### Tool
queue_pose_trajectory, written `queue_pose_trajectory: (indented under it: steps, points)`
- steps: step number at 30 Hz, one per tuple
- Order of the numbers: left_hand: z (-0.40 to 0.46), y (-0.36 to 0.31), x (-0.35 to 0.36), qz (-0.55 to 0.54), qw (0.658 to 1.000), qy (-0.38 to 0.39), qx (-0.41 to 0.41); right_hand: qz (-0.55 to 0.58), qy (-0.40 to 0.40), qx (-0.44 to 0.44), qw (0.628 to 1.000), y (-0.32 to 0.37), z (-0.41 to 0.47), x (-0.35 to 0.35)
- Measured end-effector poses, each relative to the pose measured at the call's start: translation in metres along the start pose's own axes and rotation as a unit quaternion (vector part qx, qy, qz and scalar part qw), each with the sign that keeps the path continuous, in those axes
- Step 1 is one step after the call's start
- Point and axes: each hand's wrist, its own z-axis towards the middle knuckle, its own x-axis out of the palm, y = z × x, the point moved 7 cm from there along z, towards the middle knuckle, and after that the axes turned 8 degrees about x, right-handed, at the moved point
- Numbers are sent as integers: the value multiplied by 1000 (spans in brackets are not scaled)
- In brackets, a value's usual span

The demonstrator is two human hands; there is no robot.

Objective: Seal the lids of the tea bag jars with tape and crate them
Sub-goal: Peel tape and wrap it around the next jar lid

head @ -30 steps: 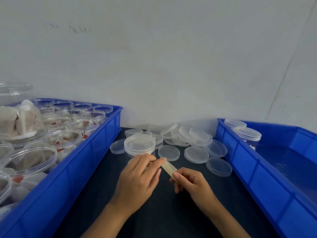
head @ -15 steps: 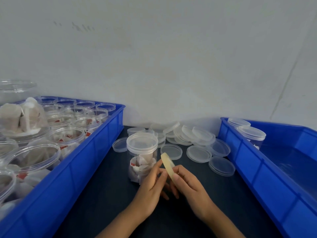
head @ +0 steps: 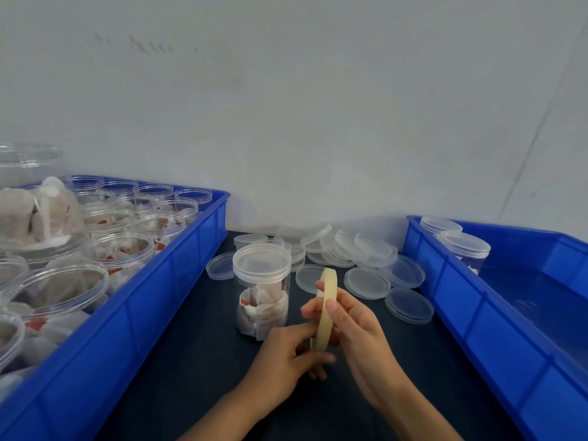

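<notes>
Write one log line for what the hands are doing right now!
right hand: holds tape roll | left hand: pinches roll's lower edge | jar: lidded, standing, untouched

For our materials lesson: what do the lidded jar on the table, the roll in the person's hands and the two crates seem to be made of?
Lidded jar: clear, glossy plastic by the look; the tea bags show through its wall.
Tape roll: matte cream tape, probably paper masking tape; no shine, though adhesive type is unclear.
Left crate and right crate: opaque blue moulded plastic, smooth with a slight sheen and ribbed walls.

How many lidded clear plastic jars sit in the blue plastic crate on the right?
2 visible: one lidded clear plastic jar at the far corner of the right blue plastic crate, a second just in front. The crate's near wall may hide others.
</notes>
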Motion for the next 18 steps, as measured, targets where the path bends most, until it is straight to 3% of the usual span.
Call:
queue_pose_trajectory:
  steps: [7,10,14,18]
  points:
    - [0,-2,-2,-14,1000,-12,10,-38,21,7,999,-5,-1,2]
    - [1,-8,-7,107,993,1,54,44,10,23,999,-1,0,-3]
    - [2,-26,-8,251,955,18,155,181,-2,65,981,5,0,-13]
    - [2,-24,-8,257,953,16,157,184,3,57,981,5,-1,-11]
